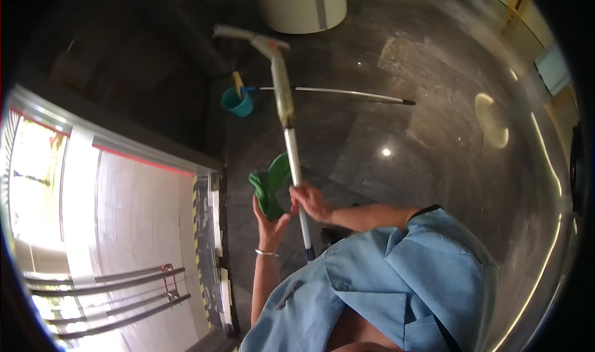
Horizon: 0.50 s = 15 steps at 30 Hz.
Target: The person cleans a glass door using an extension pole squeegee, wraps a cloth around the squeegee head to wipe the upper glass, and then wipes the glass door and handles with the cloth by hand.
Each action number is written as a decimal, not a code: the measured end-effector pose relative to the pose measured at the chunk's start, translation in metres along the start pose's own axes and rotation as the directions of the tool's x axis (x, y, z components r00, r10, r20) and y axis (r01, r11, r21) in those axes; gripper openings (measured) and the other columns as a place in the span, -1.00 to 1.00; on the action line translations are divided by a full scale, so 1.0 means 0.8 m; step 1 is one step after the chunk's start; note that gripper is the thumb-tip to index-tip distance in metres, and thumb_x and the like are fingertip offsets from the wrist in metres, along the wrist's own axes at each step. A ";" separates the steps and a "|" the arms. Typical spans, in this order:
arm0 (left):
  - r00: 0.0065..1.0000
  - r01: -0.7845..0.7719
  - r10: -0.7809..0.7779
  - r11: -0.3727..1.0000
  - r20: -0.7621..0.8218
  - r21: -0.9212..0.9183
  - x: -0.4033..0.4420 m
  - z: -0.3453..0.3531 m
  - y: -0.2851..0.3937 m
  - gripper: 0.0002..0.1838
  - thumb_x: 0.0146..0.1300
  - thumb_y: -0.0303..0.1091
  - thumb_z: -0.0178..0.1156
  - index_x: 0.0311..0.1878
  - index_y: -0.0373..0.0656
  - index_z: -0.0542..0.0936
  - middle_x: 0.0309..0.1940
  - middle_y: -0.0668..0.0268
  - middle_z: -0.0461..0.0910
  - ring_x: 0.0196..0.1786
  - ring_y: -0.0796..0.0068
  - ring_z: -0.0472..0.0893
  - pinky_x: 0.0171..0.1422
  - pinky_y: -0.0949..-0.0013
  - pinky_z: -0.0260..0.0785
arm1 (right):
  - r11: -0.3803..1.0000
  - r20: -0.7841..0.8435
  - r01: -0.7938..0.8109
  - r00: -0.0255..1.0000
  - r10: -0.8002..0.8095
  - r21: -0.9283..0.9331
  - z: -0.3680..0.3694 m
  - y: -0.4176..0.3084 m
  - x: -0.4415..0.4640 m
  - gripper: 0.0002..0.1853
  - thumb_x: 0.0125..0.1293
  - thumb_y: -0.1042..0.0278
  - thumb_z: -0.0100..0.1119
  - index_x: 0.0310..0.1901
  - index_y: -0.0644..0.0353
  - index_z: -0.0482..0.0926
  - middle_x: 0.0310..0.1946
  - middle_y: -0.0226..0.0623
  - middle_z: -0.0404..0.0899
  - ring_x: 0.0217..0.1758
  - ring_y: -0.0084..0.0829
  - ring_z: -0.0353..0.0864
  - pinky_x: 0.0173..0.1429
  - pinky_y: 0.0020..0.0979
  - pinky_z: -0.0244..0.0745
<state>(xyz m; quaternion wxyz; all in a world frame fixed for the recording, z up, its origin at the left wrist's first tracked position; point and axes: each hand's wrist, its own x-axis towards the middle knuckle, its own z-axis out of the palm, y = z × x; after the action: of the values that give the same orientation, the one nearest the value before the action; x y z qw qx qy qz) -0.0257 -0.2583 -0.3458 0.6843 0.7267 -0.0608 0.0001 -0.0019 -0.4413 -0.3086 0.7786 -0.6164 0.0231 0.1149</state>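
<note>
Squeegee pole, partly behind right hand

In the left hand, a cloth sits left of the long-handled squeegee in the right hand. Beyond them, a bucket stands on the floor, left of a pole.

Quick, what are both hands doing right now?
Left hand: holding the green cloth.
Right hand: closed around the pole of the squeegee-like tool.
</note>
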 end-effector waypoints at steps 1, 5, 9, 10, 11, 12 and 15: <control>0.998 -0.036 0.027 0.987 0.060 0.157 -0.004 0.011 -0.003 0.09 0.03 -0.19 0.49 0.46 -0.16 -0.07 0.18 0.17 0.35 0.12 0.36 0.45 0.19 0.33 0.38 | 0.996 -0.065 0.078 0.995 -0.076 0.032 -0.024 -0.015 0.011 -0.62 0.47 -0.03 -0.09 -0.31 0.16 0.38 -0.62 -0.44 0.42 -0.54 -0.57 0.47 -0.37 -0.44 0.45; 0.859 0.209 -0.329 0.925 0.392 0.316 -0.007 0.070 -0.048 -0.04 -0.12 -0.04 0.55 0.34 -0.15 0.30 0.31 0.14 0.26 0.17 0.37 0.41 0.13 0.29 0.41 | 0.877 -0.180 0.095 0.984 -0.010 0.471 -0.151 -0.100 0.029 -0.66 0.42 0.01 -0.03 -0.35 0.10 0.34 -0.61 -0.54 0.22 -0.57 -0.66 0.24 -0.38 -0.49 0.32; 0.703 -0.041 -0.413 0.789 0.579 0.612 0.022 0.179 -0.055 -0.46 -0.06 -0.09 0.52 -0.10 -0.25 0.60 -0.15 0.20 0.59 -0.15 0.49 0.56 -0.14 0.36 0.44 | 0.722 -0.296 0.309 0.943 -0.149 0.619 -0.326 -0.185 0.030 -0.64 0.43 -0.06 -0.06 -0.33 0.07 0.39 -0.65 -0.62 0.10 -0.63 -0.68 0.06 -0.49 -0.54 0.06; 0.566 -0.047 -0.477 0.796 0.672 0.604 0.036 0.211 -0.066 -0.60 -0.01 -0.13 0.49 -0.26 -0.27 0.65 -0.37 0.26 0.65 -0.30 0.54 0.59 -0.27 0.40 0.44 | 0.658 -0.310 0.335 0.937 -0.159 0.675 -0.381 -0.197 0.032 -0.59 0.44 -0.13 -0.08 -0.34 0.08 0.35 -0.64 -0.59 0.13 -0.62 -0.70 0.07 -0.49 -0.56 0.07; 0.549 -0.068 -0.470 0.799 0.691 0.598 0.044 0.243 -0.086 -0.60 -0.01 -0.13 0.49 -0.26 -0.27 0.65 -0.37 0.26 0.65 -0.30 0.54 0.59 -0.27 0.40 0.44 | 0.649 -0.346 0.391 0.916 -0.204 0.653 -0.437 -0.214 0.033 -0.59 0.44 -0.12 -0.08 -0.31 0.09 0.38 -0.62 -0.58 0.17 -0.59 -0.68 0.12 -0.46 -0.54 0.13; 0.551 0.322 -0.580 0.811 0.600 0.489 0.048 0.278 -0.110 -0.63 0.01 -0.12 0.47 -0.40 -0.27 0.64 -0.50 0.34 0.61 -0.41 0.60 0.54 -0.37 0.41 0.39 | 0.638 -0.380 0.444 0.892 -0.246 0.629 -0.490 -0.231 0.031 -0.60 0.45 -0.11 -0.08 -0.28 0.11 0.40 -0.59 -0.56 0.21 -0.57 -0.67 0.16 -0.43 -0.53 0.19; 0.678 0.461 -0.583 0.812 0.448 0.358 0.108 0.393 -0.110 -0.63 0.05 -0.13 0.45 -0.55 -0.27 0.62 -0.66 0.45 0.53 -0.55 0.71 0.44 -0.53 0.43 0.29 | 0.702 -0.432 0.491 0.857 -0.282 0.516 -0.603 -0.283 0.031 -0.59 0.46 -0.07 -0.09 -0.10 0.19 0.41 -0.46 -0.47 0.30 -0.49 -0.59 0.27 -0.29 -0.48 0.34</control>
<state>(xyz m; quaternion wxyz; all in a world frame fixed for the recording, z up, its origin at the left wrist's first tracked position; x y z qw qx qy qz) 0.0417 -0.5738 -0.4457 0.5268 0.7524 -0.0387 -0.3936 0.1201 -0.9512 -0.2122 0.9263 -0.3326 0.0533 -0.1688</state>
